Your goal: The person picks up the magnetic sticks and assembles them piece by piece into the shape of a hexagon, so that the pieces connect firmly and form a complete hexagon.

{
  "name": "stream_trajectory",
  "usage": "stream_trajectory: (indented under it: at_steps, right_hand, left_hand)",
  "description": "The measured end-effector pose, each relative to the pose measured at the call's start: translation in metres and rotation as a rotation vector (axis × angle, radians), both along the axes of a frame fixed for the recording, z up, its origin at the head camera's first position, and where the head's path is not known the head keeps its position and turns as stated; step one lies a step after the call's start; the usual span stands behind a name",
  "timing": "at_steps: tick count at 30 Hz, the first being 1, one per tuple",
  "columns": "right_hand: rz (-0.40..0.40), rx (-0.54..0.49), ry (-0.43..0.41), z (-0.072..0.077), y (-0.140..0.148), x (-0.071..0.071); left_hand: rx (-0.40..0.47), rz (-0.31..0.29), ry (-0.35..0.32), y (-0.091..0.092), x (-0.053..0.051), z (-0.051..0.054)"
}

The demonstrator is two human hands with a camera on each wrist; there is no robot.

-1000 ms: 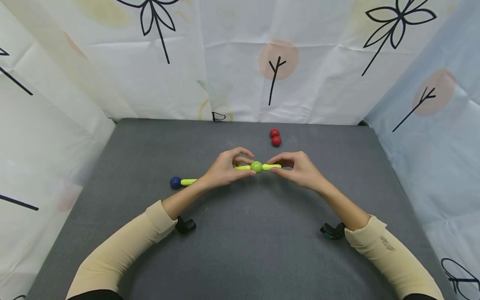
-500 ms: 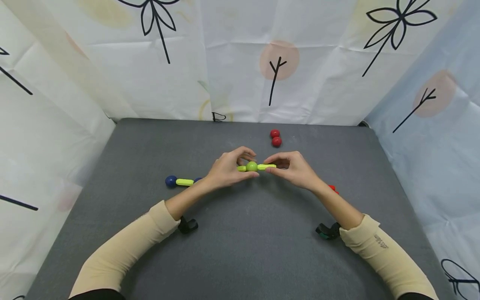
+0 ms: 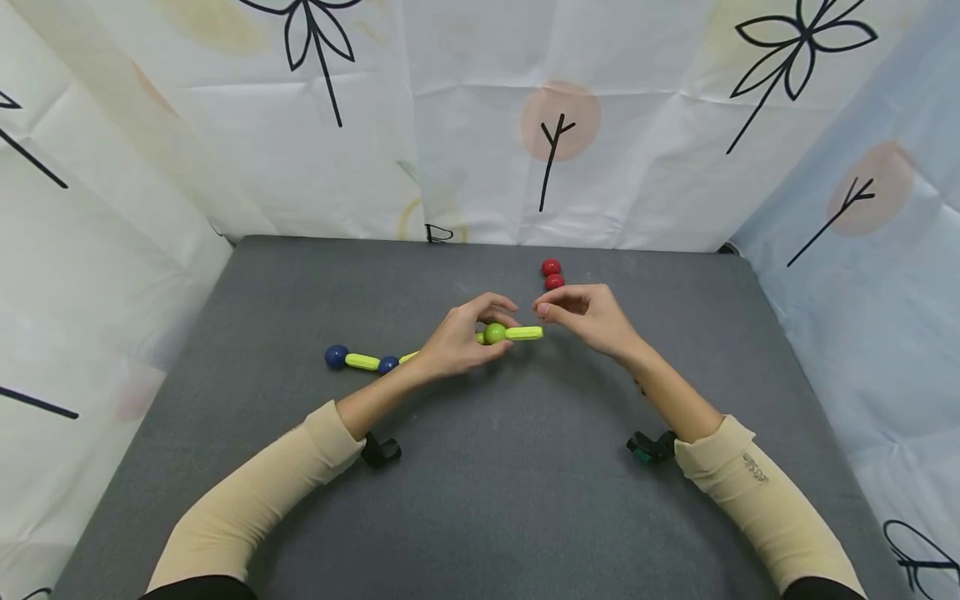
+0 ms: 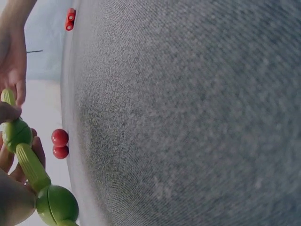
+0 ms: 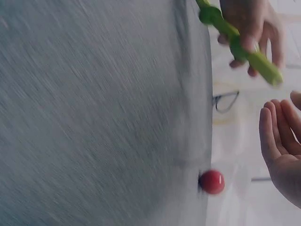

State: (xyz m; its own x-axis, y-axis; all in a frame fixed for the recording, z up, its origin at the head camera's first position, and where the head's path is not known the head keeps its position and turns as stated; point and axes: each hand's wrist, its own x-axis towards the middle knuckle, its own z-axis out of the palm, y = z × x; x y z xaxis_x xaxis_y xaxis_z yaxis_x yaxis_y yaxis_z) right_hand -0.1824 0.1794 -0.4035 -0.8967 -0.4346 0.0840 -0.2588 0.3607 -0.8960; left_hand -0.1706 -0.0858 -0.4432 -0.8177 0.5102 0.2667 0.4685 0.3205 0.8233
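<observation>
My left hand (image 3: 463, 337) grips a chain of green balls (image 3: 495, 333) and yellow-green ribbed rods (image 3: 524, 333). In the left wrist view its fingers lie round one green ball (image 4: 18, 133), with a second green ball (image 4: 57, 205) lower down. A rod points free to the right in the head view. Farther left, blue balls (image 3: 337, 357) joined by similar rods (image 3: 363, 362) run behind the left forearm, which hides whether they join the held chain. Just off the free rod end, my right hand (image 3: 592, 317) has relaxed fingers and nothing visible in them.
Two red balls (image 3: 551, 267) sit together near the back edge of the grey table (image 3: 480, 500), just beyond the right hand. Small red pieces (image 4: 70, 20) stand on the table in the left wrist view. Printed white cloth (image 3: 480, 125) hangs round the back and sides.
The right hand has let go of the free rod and moved up and away from it. The chain has shifted left with the left hand, and the blue balls have slid left too.
</observation>
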Motion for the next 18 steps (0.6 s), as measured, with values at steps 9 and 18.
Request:
stream_trajectory:
  at_steps: [9,18]
  right_hand:
    - [-0.15,0.149,-0.015,-0.011,0.021,-0.049]
    - [-0.121,0.277,-0.047,-0.036,0.027,-0.073]
  left_hand:
    - [0.019,-0.008,-0.068,0.002,0.001,-0.004]
    - [0.028,-0.005,-0.081,0.004,0.003,-0.006]
